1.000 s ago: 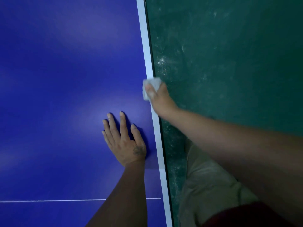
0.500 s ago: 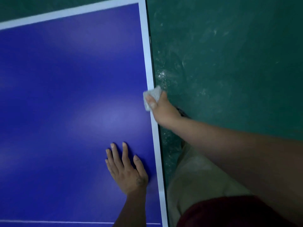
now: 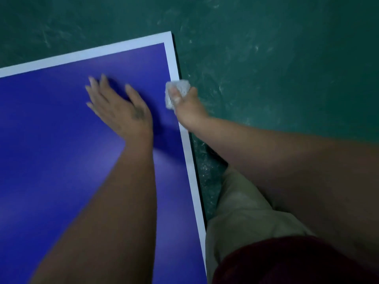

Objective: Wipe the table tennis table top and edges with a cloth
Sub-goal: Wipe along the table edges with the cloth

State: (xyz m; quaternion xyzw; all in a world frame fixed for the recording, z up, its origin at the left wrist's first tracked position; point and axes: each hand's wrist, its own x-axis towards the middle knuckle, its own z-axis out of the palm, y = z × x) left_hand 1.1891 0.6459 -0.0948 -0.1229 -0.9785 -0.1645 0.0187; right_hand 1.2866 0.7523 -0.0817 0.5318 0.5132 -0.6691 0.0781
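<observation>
The blue table tennis table [image 3: 61,140] fills the left of the head view, with a white border line along its right side and far end. Its far right corner is in sight. My right hand [image 3: 189,107] grips a small white cloth [image 3: 177,90] wrapped over the table's right edge, thumb on top of the white line, fingers hidden below the edge. My left hand [image 3: 121,105] lies flat on the blue top with fingers spread, a little left of the cloth, and looks blurred.
A dark green floor [image 3: 287,68] with pale scuff marks surrounds the table on the right and beyond its far end. My leg in beige trousers [image 3: 242,212] stands close against the table's right edge at the lower right.
My right hand has slid the cloth along the right edge toward the far corner, which has come into sight. My left hand has moved forward on the top, alongside it.
</observation>
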